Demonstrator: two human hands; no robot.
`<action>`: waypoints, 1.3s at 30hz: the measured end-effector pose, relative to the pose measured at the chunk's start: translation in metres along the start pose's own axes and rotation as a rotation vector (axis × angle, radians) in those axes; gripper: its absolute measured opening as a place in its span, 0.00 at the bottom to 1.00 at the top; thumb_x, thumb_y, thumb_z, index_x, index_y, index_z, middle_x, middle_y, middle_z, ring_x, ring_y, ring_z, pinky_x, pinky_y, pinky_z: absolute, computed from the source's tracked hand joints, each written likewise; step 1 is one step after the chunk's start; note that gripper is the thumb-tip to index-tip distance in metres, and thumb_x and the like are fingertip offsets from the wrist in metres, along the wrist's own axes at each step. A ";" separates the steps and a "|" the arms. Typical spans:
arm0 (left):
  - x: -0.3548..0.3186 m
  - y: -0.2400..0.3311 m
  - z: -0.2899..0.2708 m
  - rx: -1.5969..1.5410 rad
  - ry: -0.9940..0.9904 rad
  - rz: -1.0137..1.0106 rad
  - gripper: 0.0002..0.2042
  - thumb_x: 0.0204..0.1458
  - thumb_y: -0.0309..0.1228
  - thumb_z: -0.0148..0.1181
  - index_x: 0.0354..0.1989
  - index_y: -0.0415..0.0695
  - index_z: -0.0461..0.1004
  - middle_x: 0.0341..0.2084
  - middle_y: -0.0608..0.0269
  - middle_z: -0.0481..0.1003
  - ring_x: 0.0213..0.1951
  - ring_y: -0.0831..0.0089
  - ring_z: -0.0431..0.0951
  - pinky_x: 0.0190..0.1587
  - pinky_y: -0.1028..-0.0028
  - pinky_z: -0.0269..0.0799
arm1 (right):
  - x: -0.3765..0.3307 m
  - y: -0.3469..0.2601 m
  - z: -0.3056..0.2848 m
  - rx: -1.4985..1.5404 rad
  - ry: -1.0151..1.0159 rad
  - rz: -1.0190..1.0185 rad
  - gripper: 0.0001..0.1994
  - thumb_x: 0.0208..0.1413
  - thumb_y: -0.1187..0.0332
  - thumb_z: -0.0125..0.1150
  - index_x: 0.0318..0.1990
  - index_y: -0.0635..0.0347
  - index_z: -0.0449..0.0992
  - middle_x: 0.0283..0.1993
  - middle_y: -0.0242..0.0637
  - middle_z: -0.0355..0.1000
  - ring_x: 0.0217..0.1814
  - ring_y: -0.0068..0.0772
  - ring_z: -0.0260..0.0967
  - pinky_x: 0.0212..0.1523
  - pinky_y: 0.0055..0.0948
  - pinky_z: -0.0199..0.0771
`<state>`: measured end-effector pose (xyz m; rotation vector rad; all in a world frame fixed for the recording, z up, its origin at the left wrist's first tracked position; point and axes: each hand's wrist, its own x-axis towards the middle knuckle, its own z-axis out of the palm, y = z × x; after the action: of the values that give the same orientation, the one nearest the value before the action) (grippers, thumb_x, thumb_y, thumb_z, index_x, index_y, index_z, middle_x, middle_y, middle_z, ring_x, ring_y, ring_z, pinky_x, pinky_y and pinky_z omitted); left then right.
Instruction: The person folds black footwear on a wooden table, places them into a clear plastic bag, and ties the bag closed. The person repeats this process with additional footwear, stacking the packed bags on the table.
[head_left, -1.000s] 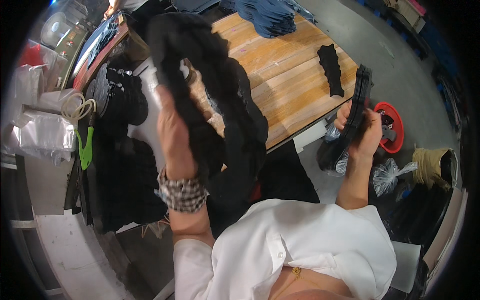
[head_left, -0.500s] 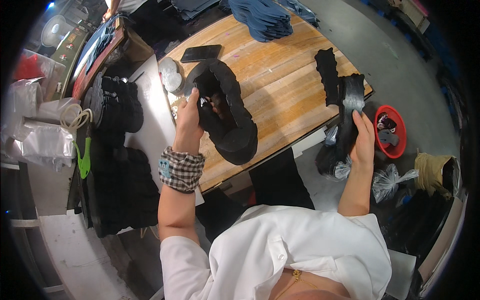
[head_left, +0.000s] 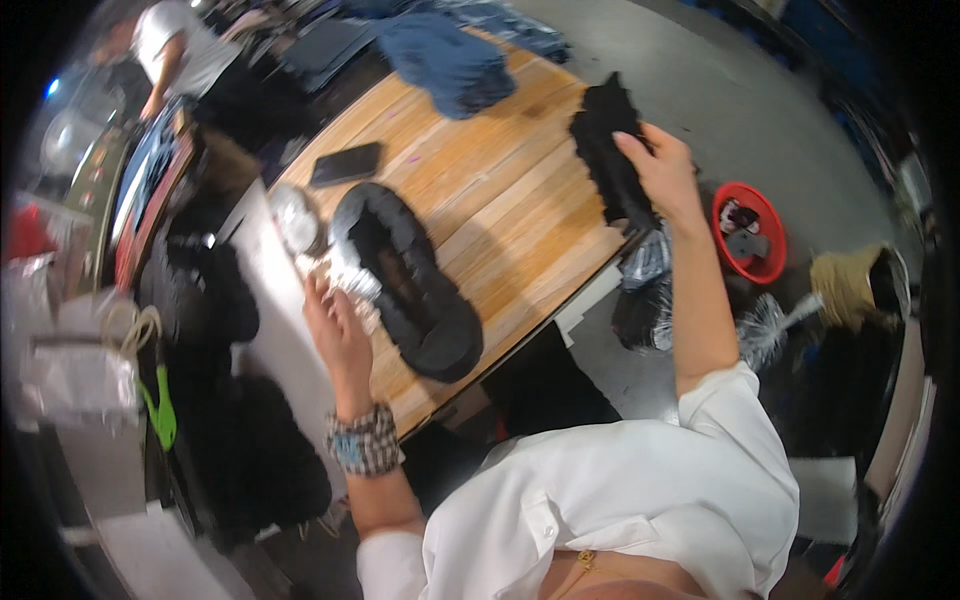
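Observation:
A thick black stack of long, rounded pieces with a hollow middle point(head_left: 455, 335), shaped like a shoe outline, lies on the wooden table point(head_left: 500, 215). Beside its left flank is my left hand point(head_left: 342, 345), its fingers apart and slightly blurred, with nothing in them that I can see. A whitish crumpled thing point(head_left: 352, 283) lies between those fingertips and the stack. Over the table's right edge, my right hand point(head_left: 665, 178) grips black wavy-edged fabric pieces point(head_left: 610, 155), thumb on top and the other fingers out of sight.
A dark phone point(head_left: 347, 164) and silvery round items point(head_left: 296, 217) sit at the table's left edge. Blue fabric pieces point(head_left: 450, 62) are piled at the far end. On the floor to the right stands a red basin point(head_left: 762, 255). Black stacks point(head_left: 235, 450) and green-handled snips point(head_left: 160, 415) are at left.
My left hand has let go of the black hollow stack and drawn back toward me. My right hand has moved up and shifted its grip on the black fabric pieces. The view has turned.

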<state>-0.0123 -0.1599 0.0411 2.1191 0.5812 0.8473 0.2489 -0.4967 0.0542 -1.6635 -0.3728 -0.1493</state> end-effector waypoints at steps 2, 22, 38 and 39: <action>-0.016 -0.004 0.001 -0.078 -0.028 -0.127 0.23 0.65 0.33 0.44 0.66 0.37 0.53 0.52 0.52 0.64 0.52 0.68 0.67 0.54 0.71 0.65 | 0.016 0.006 0.000 -0.073 -0.032 0.044 0.14 0.55 0.65 0.62 0.42 0.69 0.75 0.33 0.35 0.75 0.30 0.20 0.68 0.32 0.23 0.71; -0.056 0.026 0.035 -1.016 -0.007 -0.339 0.33 0.65 0.44 0.36 0.70 0.38 0.33 0.70 0.54 0.39 0.70 0.64 0.42 0.69 0.68 0.39 | -0.148 -0.036 0.183 0.290 -0.744 0.119 0.38 0.61 0.56 0.51 0.69 0.72 0.41 0.73 0.52 0.42 0.76 0.37 0.37 0.71 0.31 0.39; -0.078 0.002 -0.108 0.627 0.342 0.123 0.23 0.47 0.29 0.63 0.54 0.41 0.69 0.53 0.46 0.66 0.56 0.51 0.65 0.60 0.57 0.58 | -0.146 -0.052 0.142 0.368 -0.043 -0.308 0.17 0.60 0.72 0.50 0.55 0.72 0.64 0.53 0.48 0.67 0.54 0.38 0.66 0.58 0.37 0.65; -0.086 0.000 -0.132 0.830 0.351 0.087 0.24 0.46 0.30 0.64 0.54 0.42 0.69 0.53 0.46 0.65 0.56 0.50 0.65 0.60 0.56 0.58 | -0.158 -0.062 0.146 0.399 -0.048 -0.413 0.16 0.60 0.73 0.50 0.54 0.72 0.65 0.52 0.48 0.67 0.53 0.39 0.67 0.57 0.37 0.65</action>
<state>-0.1662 -0.1502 0.0725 2.7565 1.1890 1.1762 0.0629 -0.3726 0.0435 -1.1830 -0.7321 -0.3202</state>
